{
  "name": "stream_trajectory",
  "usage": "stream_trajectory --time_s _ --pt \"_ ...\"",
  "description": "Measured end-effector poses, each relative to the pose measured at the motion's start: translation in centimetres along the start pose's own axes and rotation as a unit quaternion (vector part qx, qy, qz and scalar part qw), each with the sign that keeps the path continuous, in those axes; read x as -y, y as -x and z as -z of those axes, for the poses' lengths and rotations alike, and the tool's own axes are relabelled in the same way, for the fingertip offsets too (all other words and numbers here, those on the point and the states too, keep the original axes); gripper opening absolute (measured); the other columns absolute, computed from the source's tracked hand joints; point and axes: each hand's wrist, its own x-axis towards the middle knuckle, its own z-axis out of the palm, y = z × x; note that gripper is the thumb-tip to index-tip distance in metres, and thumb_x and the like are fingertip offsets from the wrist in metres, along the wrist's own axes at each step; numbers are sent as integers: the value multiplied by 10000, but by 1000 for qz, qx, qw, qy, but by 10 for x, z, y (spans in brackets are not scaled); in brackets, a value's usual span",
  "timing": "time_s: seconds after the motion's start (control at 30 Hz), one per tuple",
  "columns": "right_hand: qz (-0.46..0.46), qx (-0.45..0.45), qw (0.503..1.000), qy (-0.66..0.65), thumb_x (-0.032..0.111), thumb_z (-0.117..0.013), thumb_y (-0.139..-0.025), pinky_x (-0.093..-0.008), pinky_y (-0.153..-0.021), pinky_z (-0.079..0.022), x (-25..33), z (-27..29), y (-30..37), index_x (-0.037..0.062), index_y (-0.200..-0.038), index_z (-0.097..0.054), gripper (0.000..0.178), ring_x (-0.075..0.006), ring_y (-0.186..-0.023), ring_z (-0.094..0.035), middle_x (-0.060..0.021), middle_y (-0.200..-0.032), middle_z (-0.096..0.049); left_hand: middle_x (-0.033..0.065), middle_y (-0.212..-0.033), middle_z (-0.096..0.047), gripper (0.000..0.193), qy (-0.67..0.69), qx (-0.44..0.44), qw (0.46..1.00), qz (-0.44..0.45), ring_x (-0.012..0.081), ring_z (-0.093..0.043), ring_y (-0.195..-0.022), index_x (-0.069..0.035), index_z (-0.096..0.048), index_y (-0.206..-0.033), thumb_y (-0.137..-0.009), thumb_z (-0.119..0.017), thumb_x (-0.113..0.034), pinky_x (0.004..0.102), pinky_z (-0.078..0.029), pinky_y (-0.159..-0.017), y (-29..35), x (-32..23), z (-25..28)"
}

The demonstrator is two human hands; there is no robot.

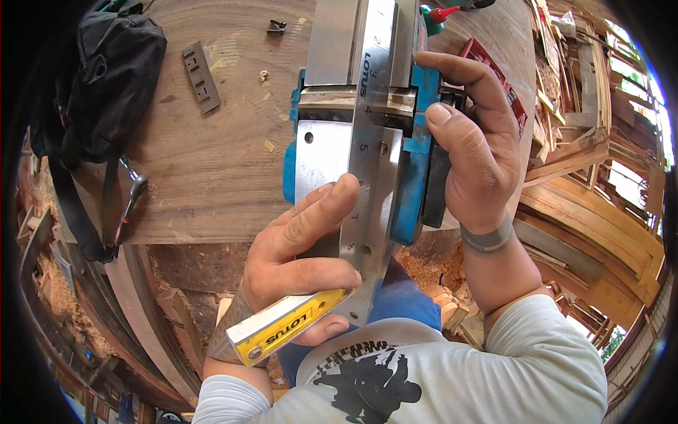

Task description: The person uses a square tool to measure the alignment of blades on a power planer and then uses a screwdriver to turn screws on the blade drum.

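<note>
An upturned electric hand planer [417, 191] with a blue body lies sole up on the wooden table, its cutter drum [328, 101] showing across the gap between the two metal sole plates. Along the sole runs the steel blade of a try square [362, 152]. My left hand [300, 237] grips the square near its yellow and silver handle, index finger stretched against the blade's edge. At the planer's right side is my right hand [480, 141], fingers curved, with thumb and index fingertip on the blue housing. Its other fingers are partly hidden.
On the table [219, 155] lie a slotted planer blade [201, 78], a small black clip-like part [277, 27] and a black bag [113, 78]. A red case [487, 60] sits beyond my right hand. Stacked timber [593, 233] stands at right, long boards [152, 311] at lower left.
</note>
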Motion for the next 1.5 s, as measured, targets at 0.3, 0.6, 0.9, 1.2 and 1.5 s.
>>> stream_trajectory --time_s 0.3,0.6,0.9,1.2,1.5 --pt "-7 -4 1000 -6 52 -592 -940 -181 -717 -435 1 -2 0 -38 -1263 -617 337 -20 -790 -523 8 -957 -624 268 -1616 -408 392 1 0 1000 -7 490 -431 -1459 -103 -764 -943 -762 -814 -448 489 -406 -1148 -1 -1 1" --pt "-8 -3 1000 22 32 -572 -935 -187 -707 -447 1 2 1 -45 -1257 -610 334 -20 -786 -527 3 -960 -629 271 -1615 -407 377 13 6 1000 -22 492 -437 -1453 -107 -766 -956 -760 -820 -424 486 -404 -1146 -4 2 0" --pt "-10 -9 1000 -18 45 -586 -948 -186 -734 -448 0 -2 2 -40 -1260 -611 324 -24 -809 -533 6 -956 -626 252 -1622 -406 381 12 -1 999 -35 443 -500 -1418 -137 -785 -938 -745 -840 -461 468 -449 -1108 -1 7 -1" --pt "3 -2 1000 7 64 -595 -940 -190 -741 -446 -1 0 0 -42 -1247 -620 326 -32 -818 -533 4 -960 -615 242 -1610 -433 381 20 -6 1000 -7 485 -459 -1438 -130 -771 -956 -759 -817 -452 492 -420 -1126 -1 3 -2" --pt "-8 -5 1000 -7 65 -591 -940 -185 -736 -442 0 -1 1 -39 -1254 -611 331 -28 -816 -533 -1 -967 -634 243 -1608 -437 377 18 -2 1000 5 474 -446 -1455 -118 -772 -928 -752 -811 -450 491 -404 -1140 -1 0 0"
